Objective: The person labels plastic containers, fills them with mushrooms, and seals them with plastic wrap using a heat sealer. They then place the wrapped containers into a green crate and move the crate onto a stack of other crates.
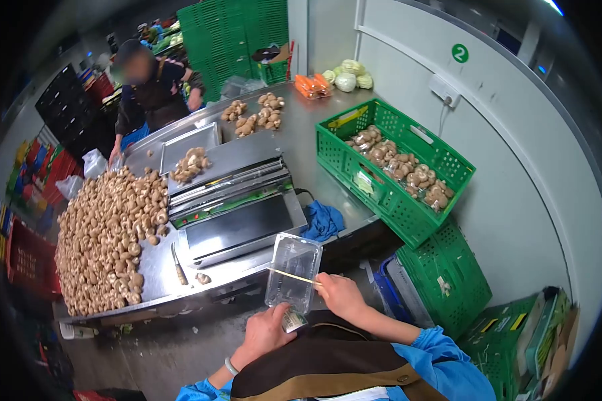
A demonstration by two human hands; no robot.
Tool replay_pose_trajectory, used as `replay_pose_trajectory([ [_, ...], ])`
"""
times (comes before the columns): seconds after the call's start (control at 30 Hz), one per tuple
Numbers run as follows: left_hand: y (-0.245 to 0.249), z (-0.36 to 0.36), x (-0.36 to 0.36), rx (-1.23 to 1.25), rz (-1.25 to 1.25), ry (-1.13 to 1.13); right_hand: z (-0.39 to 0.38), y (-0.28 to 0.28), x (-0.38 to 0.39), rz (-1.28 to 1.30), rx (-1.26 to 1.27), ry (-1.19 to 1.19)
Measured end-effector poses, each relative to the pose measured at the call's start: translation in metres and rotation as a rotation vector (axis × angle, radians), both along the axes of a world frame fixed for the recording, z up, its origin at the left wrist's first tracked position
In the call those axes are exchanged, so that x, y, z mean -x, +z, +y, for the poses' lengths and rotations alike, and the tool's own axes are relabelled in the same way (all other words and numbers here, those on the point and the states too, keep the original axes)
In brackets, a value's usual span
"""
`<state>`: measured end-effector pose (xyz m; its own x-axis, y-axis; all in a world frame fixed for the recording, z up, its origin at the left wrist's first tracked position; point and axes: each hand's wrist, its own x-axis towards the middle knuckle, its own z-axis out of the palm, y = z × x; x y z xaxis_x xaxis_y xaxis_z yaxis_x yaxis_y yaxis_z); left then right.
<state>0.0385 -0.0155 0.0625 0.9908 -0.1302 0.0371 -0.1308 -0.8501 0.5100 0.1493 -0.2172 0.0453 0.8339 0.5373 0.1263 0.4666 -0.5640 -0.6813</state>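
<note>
A clear plastic tray [294,250], perhaps several nested together, is held up in front of me beyond the table edge. My left hand [269,331] is closed at its lower end, beside a small green-and-white label [293,319]. A thin tan rubber band [289,274] runs across the tray's middle. At the tray's right side, my right hand [341,295] pinches the end of this band. The wrapping machine [237,224] stands just past the tray, with a crumpled blue cloth [324,220] by its right side.
Brown mushrooms [114,234] are heaped on the table's left, near a knife [178,264]. Packed mushrooms fill a green crate [394,170] at right; more crates [441,281] stand below. Carrots [313,87] and cabbages [349,75] lie behind. Across the table stands another person [155,90].
</note>
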Motion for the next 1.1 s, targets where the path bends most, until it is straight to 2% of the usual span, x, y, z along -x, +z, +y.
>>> replay_pose_trajectory([
  [0.1,0.01,0.0,0.001,0.065,-0.04,0.076,0.003,0.002,0.011,-0.083,-0.192,-0.028],
  [0.2,0.011,-0.005,0.014,0.079,0.039,0.126,-0.015,0.002,0.026,0.271,-0.241,0.024],
  [0.23,0.009,-0.004,0.015,0.068,0.036,0.14,-0.021,-0.005,0.027,0.548,-0.245,0.053],
  [0.33,0.004,0.001,0.019,0.036,0.037,0.15,-0.045,0.007,0.021,1.329,-0.481,0.084],
  [0.47,0.001,0.008,0.009,0.058,0.034,0.087,-0.044,0.006,0.012,1.169,-0.437,0.078],
  [0.53,0.007,0.021,0.001,0.116,0.243,0.061,-0.035,-0.008,0.006,0.945,-0.454,0.059],
  [0.6,0.017,0.04,-0.006,0.468,0.294,0.132,-0.029,-0.012,0.003,0.934,-0.533,-0.039],
  [0.63,0.012,0.047,-0.007,0.86,0.272,0.204,-0.028,-0.012,0.002,0.888,-0.516,-0.062],
  [0.67,0.017,0.056,-0.007,1.111,0.266,0.268,-0.027,-0.011,0.003,0.842,-0.5,-0.085],
  [0.73,0.019,0.067,-0.012,1.443,0.076,0.485,-0.027,-0.01,0.006,0.755,-0.443,-0.095],
  [0.8,0.032,0.069,-0.027,1.455,-0.018,0.583,-0.026,-0.007,0.01,0.642,-0.338,-0.09],
  [0.87,0.037,0.066,-0.039,1.249,0.004,0.686,-0.023,-0.001,0.016,0.495,-0.199,-0.082],
  [0.93,0.033,0.055,-0.05,1.083,-0.01,0.728,-0.018,0.007,0.022,0.355,-0.189,-0.027],
  [1.07,-0.001,0.044,-0.055,0.741,-0.145,0.685,-0.013,0.015,0.029,0.051,-0.175,0.041],
  [1.1,-0.001,0.041,-0.054,0.702,-0.146,0.683,-0.013,0.019,0.031,0.099,-0.143,0.047],
])
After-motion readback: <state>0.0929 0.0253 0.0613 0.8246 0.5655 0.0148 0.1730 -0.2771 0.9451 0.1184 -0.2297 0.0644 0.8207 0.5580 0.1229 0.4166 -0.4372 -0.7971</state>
